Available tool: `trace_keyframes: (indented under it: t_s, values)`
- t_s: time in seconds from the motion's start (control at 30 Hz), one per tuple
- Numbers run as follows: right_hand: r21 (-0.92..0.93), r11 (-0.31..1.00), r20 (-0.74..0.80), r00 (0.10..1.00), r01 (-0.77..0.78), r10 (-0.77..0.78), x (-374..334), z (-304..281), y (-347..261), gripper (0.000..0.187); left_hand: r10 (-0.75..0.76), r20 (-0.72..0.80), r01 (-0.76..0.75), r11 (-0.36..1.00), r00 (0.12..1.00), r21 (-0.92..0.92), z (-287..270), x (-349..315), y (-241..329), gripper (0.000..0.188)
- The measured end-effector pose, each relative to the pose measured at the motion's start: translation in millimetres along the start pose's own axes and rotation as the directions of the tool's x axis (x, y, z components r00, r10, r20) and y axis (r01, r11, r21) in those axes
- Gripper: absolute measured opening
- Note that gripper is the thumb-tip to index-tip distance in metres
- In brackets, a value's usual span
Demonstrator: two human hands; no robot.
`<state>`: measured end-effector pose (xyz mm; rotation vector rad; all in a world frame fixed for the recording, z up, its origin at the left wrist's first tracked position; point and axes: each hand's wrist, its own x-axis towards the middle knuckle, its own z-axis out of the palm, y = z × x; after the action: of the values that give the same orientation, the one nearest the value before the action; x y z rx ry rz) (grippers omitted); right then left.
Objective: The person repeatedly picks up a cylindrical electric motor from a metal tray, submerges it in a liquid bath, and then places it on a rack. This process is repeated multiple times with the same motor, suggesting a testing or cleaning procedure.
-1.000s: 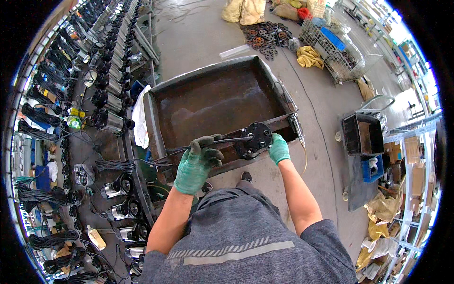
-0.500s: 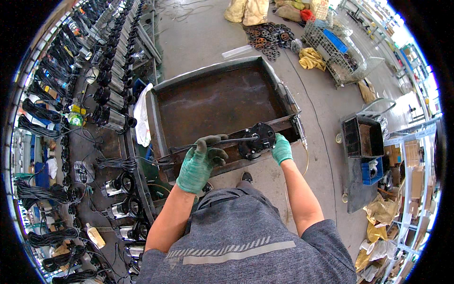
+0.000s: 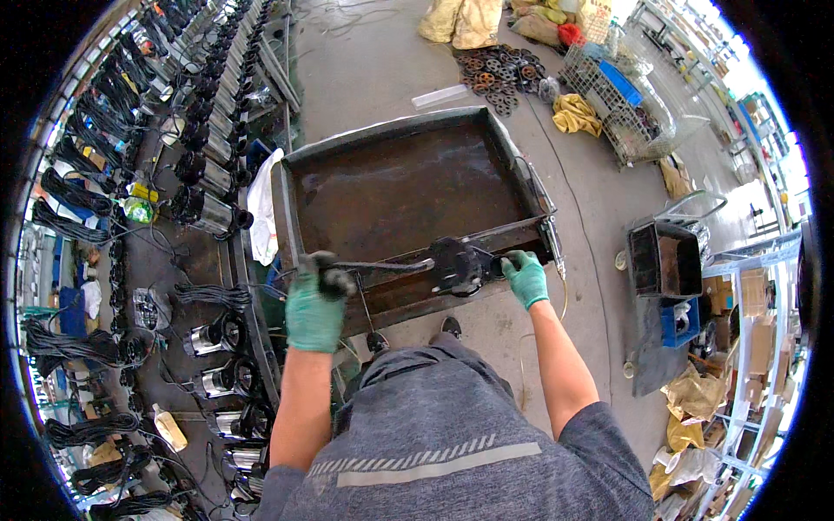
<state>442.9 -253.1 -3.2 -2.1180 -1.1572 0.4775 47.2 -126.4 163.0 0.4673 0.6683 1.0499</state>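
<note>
A black round machine part lies over the front rail of the metal tray, with a dark cable running left from it. My left hand, in a green glove with dark fingertips, is curled round the cable's left stretch and slightly blurred. My right hand, gloved alike, is at the part's right edge with fingers bent together. A thin dark piece runs from the part to these fingers; what they pinch is too small to tell.
The shallow rusty tray stands before me. On the left, a bench carries rows of metal pump bodies and coiled black cables. At right stand a trolley with a black bin and a wire cage. Black rings lie on the floor.
My left hand has moved left along the cable and its fingers have curled in. The round part has tilted and shifted slightly left; my right hand has moved a little right.
</note>
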Motion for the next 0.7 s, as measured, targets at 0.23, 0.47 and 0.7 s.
trace_keyframes:
  t_s: [0.23, 0.47, 0.7]
  values:
    - [-0.052, 0.936, 0.12, 0.933, 0.348, -0.341, -32.8, 10.1, -143.5, 0.036, 0.315, -0.436, 0.029, 0.782, 0.843, 0.622, -117.2, -38.8, 23.6, 0.03]
    - [0.011, 0.937, 0.124, 0.929, 0.349, -0.348, -36.7, 22.7, -155.8, 0.027, 0.387, -0.32, -0.041, 0.689, 0.865, 0.723, -88.4, -55.7, 28.9, 0.042]
    - [-0.137, 0.953, 0.02, 0.963, 0.27, -0.269, -2.1, 23.4, -30.7, 0.021, 0.121, -0.165, -0.028, 0.879, 0.979, 0.476, -3.9, -68.5, 37.8, 0.055]
